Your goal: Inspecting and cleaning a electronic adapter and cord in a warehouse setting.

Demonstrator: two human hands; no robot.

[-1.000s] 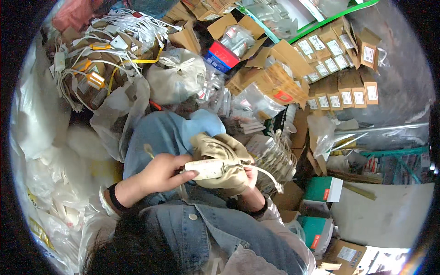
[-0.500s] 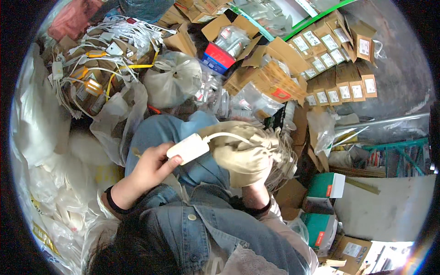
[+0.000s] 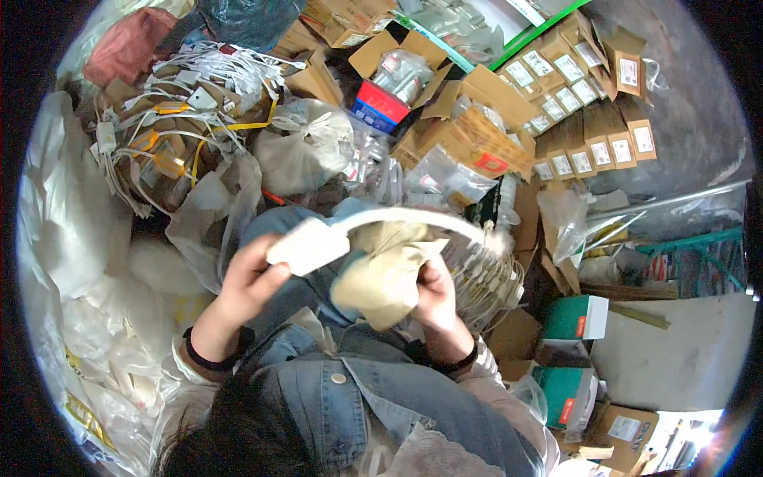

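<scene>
In my left hand (image 3: 248, 282) I pinch a flat white plastic box on a cable (image 3: 310, 246), thumb on its near side and fingers behind. Its white cable (image 3: 413, 215) arches to the right over my lap, toward a bundle of pale cables (image 3: 485, 270). My right hand (image 3: 437, 296) grips a crumpled beige cloth (image 3: 381, 278), which hangs just below the arching cable, over my knees. The cloth and the box are slightly blurred by motion.
At the left, white cabled boxes (image 3: 199, 95) with orange parts lie heaped on cartons, above white plastic bags (image 3: 87, 318). A tied white sack (image 3: 306, 147) sits ahead. Open brown cartons (image 3: 469, 135) stand far right, with green-and-white boxes (image 3: 568, 330) nearer at my right.
My left hand has shifted the white box slightly left and up. My right hand has come left and nearer with the cloth, leaving the cable and the bundle uncovered.
</scene>
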